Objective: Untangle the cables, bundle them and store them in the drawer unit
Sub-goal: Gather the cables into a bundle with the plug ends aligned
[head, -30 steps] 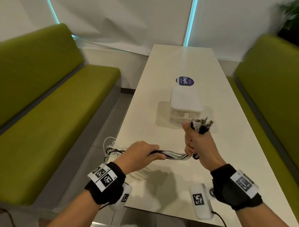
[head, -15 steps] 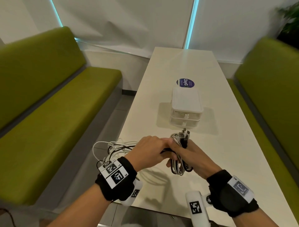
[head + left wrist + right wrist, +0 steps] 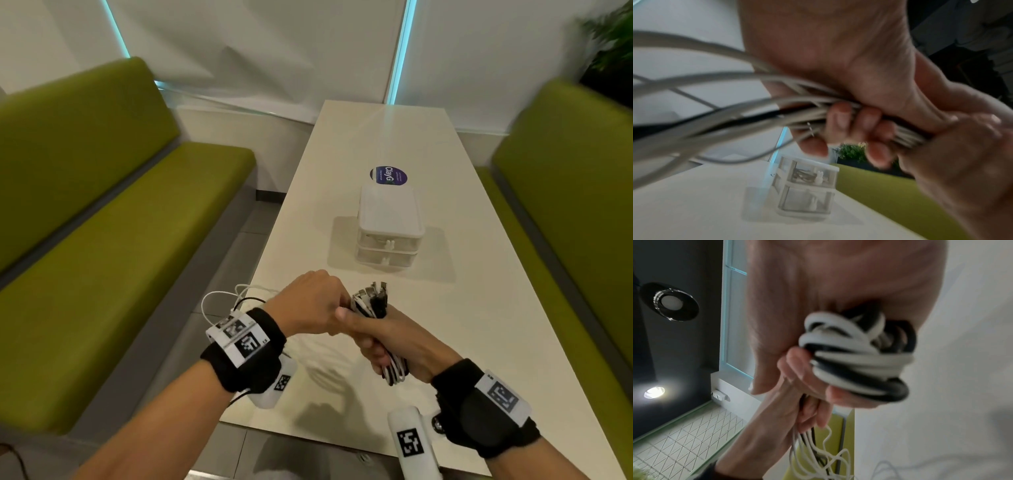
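Both hands closed on black-and-white cable bundle [image 3: 375, 308] above white table [image 3: 479, 308].
Right hand [image 3: 387, 337] fisted round folded loops, plug ends up; left hand [image 3: 308, 301] touching it, gripping loose strands; small translucent two-drawer plastic unit [image 3: 388, 226] beyond, drawers shut.

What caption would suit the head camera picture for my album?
Both hands, left hand and right hand, grip a bundle of cables over a white table, before a closed drawer unit.
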A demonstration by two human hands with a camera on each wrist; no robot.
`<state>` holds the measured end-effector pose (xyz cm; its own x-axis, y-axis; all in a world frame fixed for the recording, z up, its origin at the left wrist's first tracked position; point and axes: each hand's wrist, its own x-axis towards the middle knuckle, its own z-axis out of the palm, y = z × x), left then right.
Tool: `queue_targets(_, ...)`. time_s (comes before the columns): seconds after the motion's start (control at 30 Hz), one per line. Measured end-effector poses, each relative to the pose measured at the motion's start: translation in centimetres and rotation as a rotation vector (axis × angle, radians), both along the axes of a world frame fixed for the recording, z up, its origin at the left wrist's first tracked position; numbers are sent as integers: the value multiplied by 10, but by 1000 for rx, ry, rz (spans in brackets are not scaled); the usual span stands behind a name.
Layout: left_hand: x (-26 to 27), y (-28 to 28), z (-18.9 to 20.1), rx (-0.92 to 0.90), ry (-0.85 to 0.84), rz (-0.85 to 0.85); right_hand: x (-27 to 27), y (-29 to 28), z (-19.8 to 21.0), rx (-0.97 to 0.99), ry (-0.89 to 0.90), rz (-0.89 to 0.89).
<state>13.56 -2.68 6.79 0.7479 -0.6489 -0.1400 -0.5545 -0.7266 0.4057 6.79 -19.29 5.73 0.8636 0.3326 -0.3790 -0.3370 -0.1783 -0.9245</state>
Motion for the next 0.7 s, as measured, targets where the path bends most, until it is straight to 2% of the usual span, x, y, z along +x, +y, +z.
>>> queue_targets(0.1, 5, 15, 0, -41, 199, -57, 2, -10, 4, -22, 32, -11)
queue_targets(0.23, 5, 29, -15, -95, 237, 51, -1, -8, -3, -49, 14, -107)
queue_targets(0.4, 1, 27, -25, -292, 233, 134, -1, 4, -4, -19, 18, -227)
queue_targets(0.57, -1, 25, -24, -349, 246, 105, -3, 1, -1, 36, -24, -94)
queue_targets(0.7, -1, 24, -26, -369, 231, 76, -9, 0, -6, 223, 111, -13)
